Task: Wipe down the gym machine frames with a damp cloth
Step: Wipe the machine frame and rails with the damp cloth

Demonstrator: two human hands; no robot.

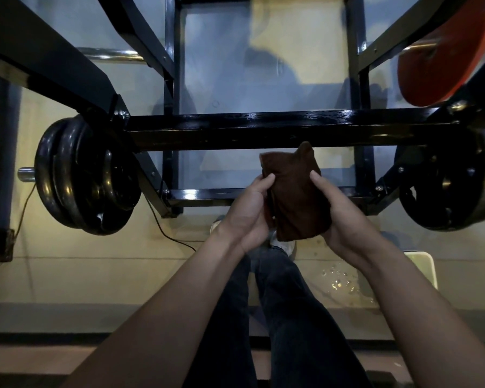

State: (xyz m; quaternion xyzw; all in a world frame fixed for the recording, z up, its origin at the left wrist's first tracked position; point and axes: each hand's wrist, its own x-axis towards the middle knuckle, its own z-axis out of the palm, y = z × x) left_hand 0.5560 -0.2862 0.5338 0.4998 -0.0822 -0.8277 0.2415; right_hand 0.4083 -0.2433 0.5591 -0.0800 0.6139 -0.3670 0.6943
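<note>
1. Both forearms cut off at bottom edge.
2. Left hand (248, 214) and right hand (345, 217) gripping folded brown cloth (294, 191), just below black frame crossbar (263, 130).
3. Fingers behind cloth hidden.
4. Orange plate (443, 60) cropped at top right.

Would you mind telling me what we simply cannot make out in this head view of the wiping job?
- Cloth: too dark to tell whether it is damp; the left hand and right hand cover its side edges.
- Red plate: blurred, cut off by the top edge.
- Right weights: cut off by the right edge.
- Shoes: mostly hidden behind hands and cloth.
- Crossbar: glossy, so streaks and glare look alike.
</note>
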